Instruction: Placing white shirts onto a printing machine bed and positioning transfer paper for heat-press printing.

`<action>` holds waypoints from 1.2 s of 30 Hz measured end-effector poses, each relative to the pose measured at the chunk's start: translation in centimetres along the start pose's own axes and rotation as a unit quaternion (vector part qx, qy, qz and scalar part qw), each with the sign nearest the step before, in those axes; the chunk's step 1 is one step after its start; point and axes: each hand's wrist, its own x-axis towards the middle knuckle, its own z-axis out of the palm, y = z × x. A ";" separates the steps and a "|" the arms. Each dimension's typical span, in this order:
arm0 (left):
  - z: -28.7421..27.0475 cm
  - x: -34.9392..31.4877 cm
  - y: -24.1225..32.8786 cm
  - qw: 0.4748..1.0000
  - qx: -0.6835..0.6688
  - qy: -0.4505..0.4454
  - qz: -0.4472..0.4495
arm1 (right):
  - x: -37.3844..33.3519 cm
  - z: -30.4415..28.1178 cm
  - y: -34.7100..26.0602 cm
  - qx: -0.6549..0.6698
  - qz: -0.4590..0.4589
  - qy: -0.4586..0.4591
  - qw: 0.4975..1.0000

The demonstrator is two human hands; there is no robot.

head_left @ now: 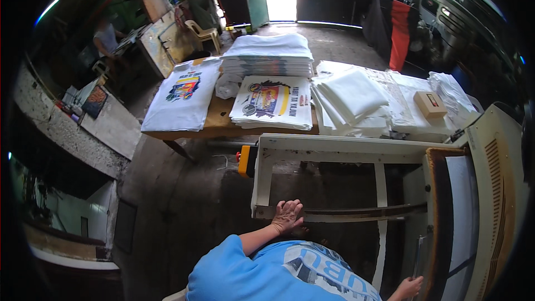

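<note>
My left hand [287, 215] is draped over the near left corner of a white metal frame [262, 175], its fingers bent over the dark rail [356, 212]. My right hand [409, 288] is low at the right, closed around the lower end of a thin metal handle [418, 253]. That handle stands beside the brown-edged bed of a large cream machine, which looks like a heat press [493, 189]. A white sheet [461, 206] lies on the bed, partly hidden under the machine's upper part. My light blue shirt covers the lower middle.
Beyond the frame, a wooden table [214, 120] bears printed white cloths [273, 103], a tall folded stack [267, 56] and a laid-out printed shirt [184, 97]. Plain white cloths [351, 97] and a small box [429, 104] lie farther right. A yellow switch box [244, 160] juts from the frame.
</note>
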 end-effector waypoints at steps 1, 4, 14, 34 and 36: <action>-0.7 0.3 0.7 1.000 0.007 0.002 -0.007 | 1.0 -0.3 0.0 0.008 -0.006 -0.002 1.000; -1.9 1.1 2.3 0.995 -0.049 0.012 -0.091 | 3.0 0.6 0.7 0.005 -0.016 0.073 0.997; -1.3 2.6 3.1 0.975 -0.020 0.017 -0.220 | 11.0 13.5 9.9 -0.063 0.043 -0.067 0.995; -1.7 3.2 4.6 0.960 -0.009 -0.016 -0.278 | 26.8 23.4 18.5 -0.024 0.088 -0.181 0.979; -1.9 3.3 4.8 0.957 -0.012 -0.016 -0.289 | 27.7 23.4 18.6 -0.022 0.088 -0.200 0.976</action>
